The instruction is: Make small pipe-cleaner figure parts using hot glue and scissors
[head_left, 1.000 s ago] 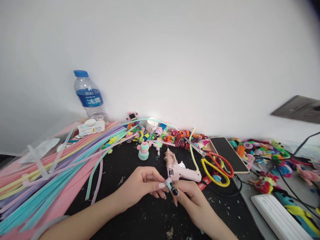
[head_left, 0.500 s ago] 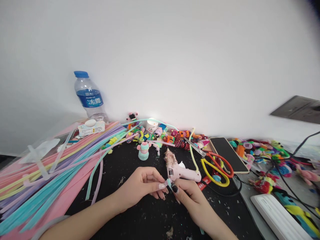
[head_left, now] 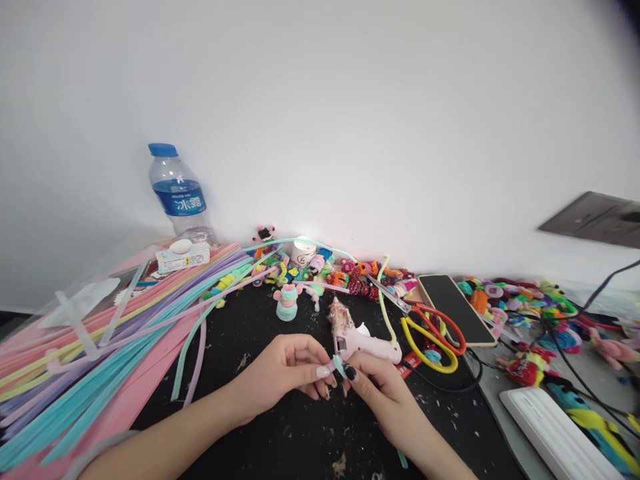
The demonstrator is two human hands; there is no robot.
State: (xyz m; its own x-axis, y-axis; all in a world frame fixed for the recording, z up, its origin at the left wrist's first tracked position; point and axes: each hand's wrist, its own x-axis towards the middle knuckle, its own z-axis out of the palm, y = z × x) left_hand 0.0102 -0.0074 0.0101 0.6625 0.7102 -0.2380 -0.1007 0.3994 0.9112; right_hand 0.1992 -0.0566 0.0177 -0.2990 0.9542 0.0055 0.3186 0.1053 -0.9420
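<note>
My left hand (head_left: pixel 300 370) pinches a short pale pink pipe cleaner (head_left: pixel 331 364) between thumb and fingers. A turquoise pipe cleaner (head_left: pixel 339 365) loops around its end, gripped by the closed thumb and fingers of my right hand (head_left: pixel 373 383). Its loose tail seems to emerge below my right wrist. Just beyond my fingers lies a pale pink hot glue gun (head_left: pixel 367 343) with a crusted brown nozzle. A small turquoise and pink fuzzy figure (head_left: pixel 287 303) stands upright behind my left hand.
Bundled coloured pipe cleaners (head_left: pixel 150 333) cover the left side, below a water bottle (head_left: pixel 177 193). Open scissors (head_left: pixel 435 333) and a phone (head_left: pixel 457 310) lie at right, near cables and a white power strip (head_left: pixel 555 427). Several fuzzy figures (head_left: pixel 345 273) line the wall.
My fingers have shifted slightly around the join, and more of the turquoise loop shows between them. Both hands stay in nearly the same place.
</note>
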